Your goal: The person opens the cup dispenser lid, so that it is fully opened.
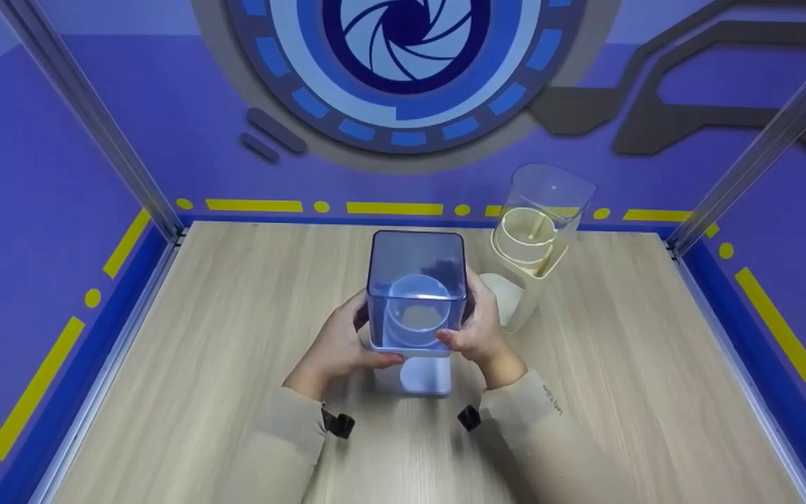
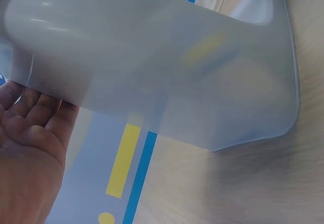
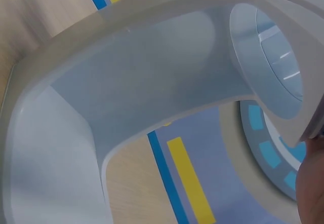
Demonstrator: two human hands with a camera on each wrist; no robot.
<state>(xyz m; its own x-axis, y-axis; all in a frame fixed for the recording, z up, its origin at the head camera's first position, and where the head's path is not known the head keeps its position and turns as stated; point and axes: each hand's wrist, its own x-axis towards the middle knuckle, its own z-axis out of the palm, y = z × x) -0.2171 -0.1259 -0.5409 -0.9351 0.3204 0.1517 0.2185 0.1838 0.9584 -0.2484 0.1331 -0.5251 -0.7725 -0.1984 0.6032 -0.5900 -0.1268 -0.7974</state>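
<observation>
Left hand [image 1: 342,341] and right hand [image 1: 483,327] grip the blue container [image 1: 417,255], fingers curled around its sides, over the counter [image 1: 235,329] (contact unclear); round cup [image 1: 417,290] inside. The cream container [image 1: 530,297] behind holds a cream ring [image 1: 518,250].

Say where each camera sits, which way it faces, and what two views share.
Head: on the head, facing forward and down at the clear-topped container between left hand and right hand; both sleeves show.
Left wrist: on that wrist, facing the container's outer side; palm and fingers show at the left edge.
Right wrist: on that wrist, facing into the container's hollow stand; skin shows at the top and right edges.
Shared: both wrist views show tabletop and yellow-striped wall.
</observation>
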